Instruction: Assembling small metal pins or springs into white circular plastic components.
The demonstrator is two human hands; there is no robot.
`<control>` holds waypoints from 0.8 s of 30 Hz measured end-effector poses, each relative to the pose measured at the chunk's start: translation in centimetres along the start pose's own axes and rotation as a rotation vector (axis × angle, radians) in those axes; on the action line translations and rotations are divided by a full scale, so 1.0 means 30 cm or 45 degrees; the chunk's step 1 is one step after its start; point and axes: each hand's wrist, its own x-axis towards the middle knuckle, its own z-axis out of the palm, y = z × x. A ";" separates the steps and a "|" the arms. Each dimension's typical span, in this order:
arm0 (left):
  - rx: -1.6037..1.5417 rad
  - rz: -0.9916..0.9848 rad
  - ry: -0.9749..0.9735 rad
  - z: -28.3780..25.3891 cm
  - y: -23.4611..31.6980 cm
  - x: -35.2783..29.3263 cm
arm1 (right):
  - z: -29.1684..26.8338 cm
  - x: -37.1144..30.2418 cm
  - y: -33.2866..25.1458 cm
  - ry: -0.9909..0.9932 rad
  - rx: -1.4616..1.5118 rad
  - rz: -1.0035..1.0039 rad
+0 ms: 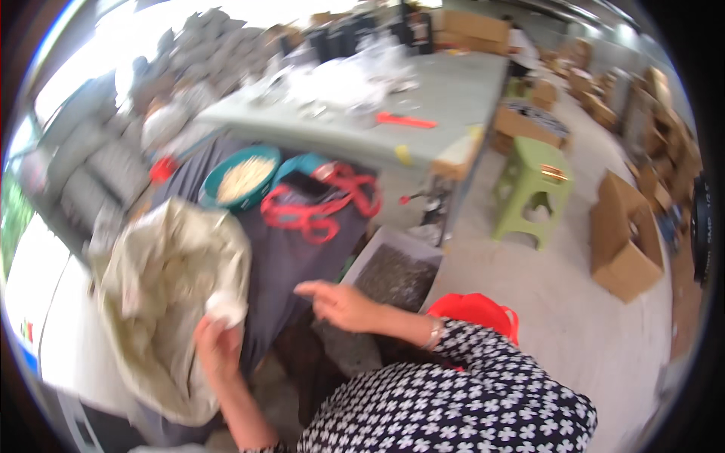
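My left hand [219, 349] is closed on a small rounded white object [226, 307], blurred so that its kind is unclear. It is at the right side of a large cream sack [124, 298], whose mouth gapes wide; pale contents show dimly inside. My right hand [343, 306] is held to the right of the sack, its index finger stretched out and the others loosely bent, with nothing visible in it. Below and beyond that hand sits a grey bin [427, 291] of small dark grey pieces.
A teal bowl [273, 155] of pale pieces stands on dark cloth [264, 264], beside red straps [291, 219] and a dark phone-like object [310, 185]. Behind is a green-topped table [453, 90] with clear plastic. A red basin [472, 309], green stool [532, 181] and cardboard box [615, 249] are rightward.
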 end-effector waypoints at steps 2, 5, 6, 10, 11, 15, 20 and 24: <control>0.047 -0.112 -0.069 0.096 -0.025 -0.034 | -0.020 0.000 -0.106 -0.051 -0.022 0.080; 0.092 -0.142 -0.009 0.165 -0.070 -0.084 | -0.011 -0.009 -0.144 -0.161 -0.114 0.012; 0.109 -0.122 0.005 0.175 -0.080 -0.101 | -0.007 -0.010 -0.157 -0.193 -0.180 -0.047; 0.180 -0.041 0.065 0.171 -0.082 -0.146 | 0.029 -0.013 -0.167 -0.219 -0.195 -0.099; 0.221 -0.013 0.064 0.165 -0.082 -0.150 | 0.029 -0.015 -0.174 -0.220 -0.230 -0.119; 0.274 0.008 0.036 0.173 -0.095 -0.162 | 0.040 -0.027 -0.181 -0.221 -0.286 -0.218; 0.315 0.093 -0.050 0.176 -0.103 -0.160 | 0.044 -0.034 -0.170 -0.261 -0.317 -0.149; 0.320 0.117 -0.049 0.184 -0.104 -0.160 | 0.036 -0.031 -0.194 -0.300 -0.351 -0.079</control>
